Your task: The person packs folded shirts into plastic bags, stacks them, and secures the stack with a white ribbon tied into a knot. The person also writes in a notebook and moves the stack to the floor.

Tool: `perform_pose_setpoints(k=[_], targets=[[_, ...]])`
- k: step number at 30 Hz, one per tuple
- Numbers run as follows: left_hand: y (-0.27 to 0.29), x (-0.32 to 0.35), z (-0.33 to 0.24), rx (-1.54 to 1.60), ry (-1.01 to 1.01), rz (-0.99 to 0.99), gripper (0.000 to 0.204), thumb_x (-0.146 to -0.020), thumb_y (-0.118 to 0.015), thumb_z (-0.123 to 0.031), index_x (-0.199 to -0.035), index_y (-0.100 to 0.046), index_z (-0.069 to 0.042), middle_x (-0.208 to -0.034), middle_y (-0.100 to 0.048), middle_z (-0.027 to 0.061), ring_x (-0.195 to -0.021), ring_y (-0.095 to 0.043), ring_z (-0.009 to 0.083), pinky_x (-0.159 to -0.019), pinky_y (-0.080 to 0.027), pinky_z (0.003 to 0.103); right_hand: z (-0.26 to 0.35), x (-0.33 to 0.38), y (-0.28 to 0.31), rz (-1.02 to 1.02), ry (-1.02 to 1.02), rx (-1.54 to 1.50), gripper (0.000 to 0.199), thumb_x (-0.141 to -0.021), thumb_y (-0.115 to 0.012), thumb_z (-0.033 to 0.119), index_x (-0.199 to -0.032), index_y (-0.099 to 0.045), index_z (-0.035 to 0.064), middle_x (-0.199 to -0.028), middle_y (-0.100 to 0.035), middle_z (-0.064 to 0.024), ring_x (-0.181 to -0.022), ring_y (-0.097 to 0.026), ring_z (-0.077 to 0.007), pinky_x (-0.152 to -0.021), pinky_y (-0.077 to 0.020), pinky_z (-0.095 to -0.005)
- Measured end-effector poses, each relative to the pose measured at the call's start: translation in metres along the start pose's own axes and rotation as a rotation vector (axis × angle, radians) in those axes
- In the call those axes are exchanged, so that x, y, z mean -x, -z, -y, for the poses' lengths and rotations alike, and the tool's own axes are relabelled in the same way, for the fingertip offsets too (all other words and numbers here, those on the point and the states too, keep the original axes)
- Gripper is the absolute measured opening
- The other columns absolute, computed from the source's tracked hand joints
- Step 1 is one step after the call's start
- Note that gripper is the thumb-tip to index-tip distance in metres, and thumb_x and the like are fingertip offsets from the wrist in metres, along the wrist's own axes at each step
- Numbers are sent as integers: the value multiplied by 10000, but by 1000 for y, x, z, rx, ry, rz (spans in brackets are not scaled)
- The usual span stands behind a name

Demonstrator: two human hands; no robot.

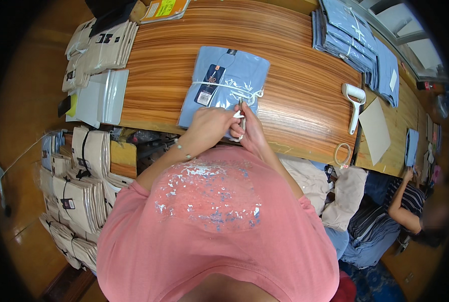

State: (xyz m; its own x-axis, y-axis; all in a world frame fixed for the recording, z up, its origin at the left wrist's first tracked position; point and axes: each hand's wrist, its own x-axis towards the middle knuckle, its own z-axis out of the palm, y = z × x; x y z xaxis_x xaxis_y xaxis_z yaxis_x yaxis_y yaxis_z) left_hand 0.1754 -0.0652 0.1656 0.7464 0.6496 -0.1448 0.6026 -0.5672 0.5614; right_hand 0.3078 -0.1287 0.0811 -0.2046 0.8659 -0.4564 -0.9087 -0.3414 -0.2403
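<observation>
At the counter's (295, 95) near edge lies a tied blue bundle (224, 83). The right hand (249, 128) has its fingers clamped on small scissors (241, 118); the left hand (209, 126) grips beside them. A white tape dispenser (354, 98) lies toward the right edge, blue stacks (350, 35) at the far right corner.

Both hands (229, 126) hold small scissors (241, 118) at tied blue shirt pkg (224, 83) on wood table (295, 90).

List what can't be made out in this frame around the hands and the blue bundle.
- Head view: small tool, whether snips or tweezers; both hands cover it.
- Near edge of the blue bundle, behind the hands.
- Hang tag print: too small.
</observation>
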Motion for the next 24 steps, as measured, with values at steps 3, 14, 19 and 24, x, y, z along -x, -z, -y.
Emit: perform_pose_setpoints(k=[3,14,19,24], targets=[[48,17,14,-201,-2,231,210,-830,-579,-292,-847,-669,-103,-893,-631,103,-883,-582,281,-755,-419,401,17,18,-6,-67,46,68,289,-960,-432,354,-989,-512,78,-705,-508,-21,-476,-388,-93,-416,-331,-247],[35,-23,45,-170,-112,26,482,-835,-593,-325,-1246,-500,-93,-1326,-424,156,-1247,-357,350,-1045,-249,458,127,45,108,-1515,759,1954,296,-880,-559,236,-1053,-587,-4,-997,-580,-193,-935,-531,-359,-833,-408,-436],[-18,-58,41,-295,-127,-128,536,-843,-582,-379,-1307,-449,-147,-1392,-334,139,-1328,-224,345,-1046,-183,554,113,13,100,-877,1029,1585,262,-877,-555,227,-995,-631,6,-934,-618,-168,-875,-565,-284,-791,-434,-379],[-48,-65,54,-316,-120,-214,553,-839,-578,-405,-1321,-443,-169,-1403,-323,129,-1342,-196,332,-1050,-132,580,73,-39,74,-457,619,870,267,-921,-492,167,-1035,-630,-32,-809,-643,-84,-755,-581,-144,-677,-460,-258]])
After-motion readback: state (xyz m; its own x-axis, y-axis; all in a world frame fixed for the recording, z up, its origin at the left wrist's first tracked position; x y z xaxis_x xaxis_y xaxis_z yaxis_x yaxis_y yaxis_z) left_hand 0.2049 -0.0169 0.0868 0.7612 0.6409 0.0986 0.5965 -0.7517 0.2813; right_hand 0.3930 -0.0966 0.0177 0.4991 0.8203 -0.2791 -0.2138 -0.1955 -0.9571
